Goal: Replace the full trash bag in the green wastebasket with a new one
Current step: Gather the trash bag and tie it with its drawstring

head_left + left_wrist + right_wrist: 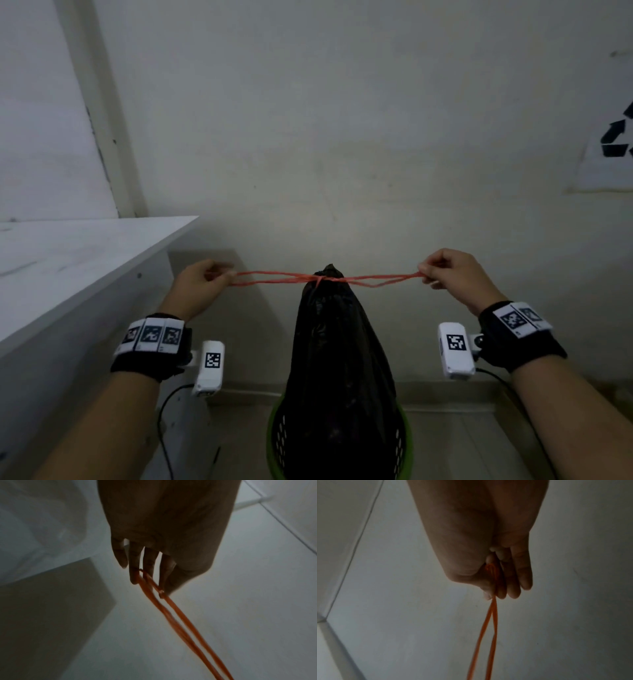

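Note:
A full black trash bag (337, 370) stands upright in the green wastebasket (274, 442), its neck gathered to a point. An orange drawstring (274, 278) crosses at the neck and runs taut to both sides. My left hand (219, 275) pinches the left loop of the drawstring (154, 588), out to the left of the bag. On the opposite side my right hand (430, 274) pinches the right loop of the drawstring (492, 582). Both hands are level with the bag's tip.
A white shelf or counter (68, 260) juts out at the left, close to my left arm. A plain wall (342, 137) stands right behind the bag. A paper with a recycling symbol (613, 137) hangs at the right edge. Tiled floor shows beside the wastebasket.

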